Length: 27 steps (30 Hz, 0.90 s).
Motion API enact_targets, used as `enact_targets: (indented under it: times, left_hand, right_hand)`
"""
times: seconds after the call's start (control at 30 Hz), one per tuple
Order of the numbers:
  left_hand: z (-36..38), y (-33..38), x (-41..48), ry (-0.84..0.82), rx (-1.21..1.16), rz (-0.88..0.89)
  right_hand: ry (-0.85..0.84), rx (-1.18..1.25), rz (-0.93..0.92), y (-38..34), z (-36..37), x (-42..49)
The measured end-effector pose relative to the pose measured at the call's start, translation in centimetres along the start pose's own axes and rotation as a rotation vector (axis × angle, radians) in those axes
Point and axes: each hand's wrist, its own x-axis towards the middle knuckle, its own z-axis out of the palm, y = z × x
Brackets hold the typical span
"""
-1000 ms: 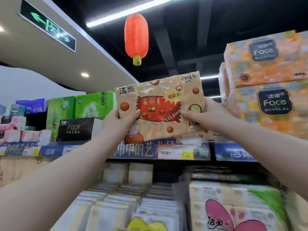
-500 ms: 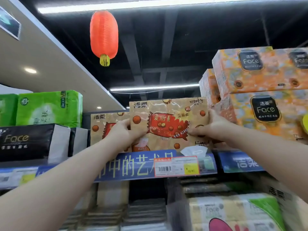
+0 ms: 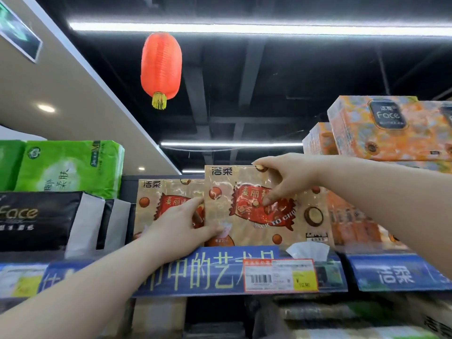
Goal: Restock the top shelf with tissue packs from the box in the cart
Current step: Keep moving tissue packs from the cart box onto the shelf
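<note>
A beige tissue pack (image 3: pixel 303 199) with a red candy-wrapper print stands upright on the top shelf (image 3: pixel 212 275), behind its blue label strip. My left hand (image 3: pixel 178 226) grips its lower left edge, thumb on the front. My right hand (image 3: pixel 283 177) pinches its top edge, with fingers spread down over the front. An identical beige pack (image 3: pixel 156 194) stands just to the left, touching it. The cart and box are out of view.
Orange Face tissue packs (image 3: pixel 391 128) are stacked at the right. Black Face packs (image 3: pixel 36 216) with green packs (image 3: pixel 68 165) on top fill the left. A red lantern (image 3: pixel 161 67) hangs overhead. A price tag (image 3: pixel 281 275) is clipped to the shelf edge.
The pack has gone from held in the air to standing on the shelf beside the other one. My right hand has shifted from its right side to its top edge.
</note>
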Motion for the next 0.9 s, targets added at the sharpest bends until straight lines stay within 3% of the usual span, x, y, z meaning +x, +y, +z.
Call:
enact_targets:
  times: [0.33,0.9]
  left_hand:
    - [0.0,0.5,0.2,-0.053,0.168,0.074]
    - [0.5,-0.1,0.8,-0.032,0.229,0.116]
  right_hand:
    - [0.05,-0.183,0.08,2.7,0.2,0.2]
    - [0.027,-0.195,0.111,5.1,0.8,2.3]
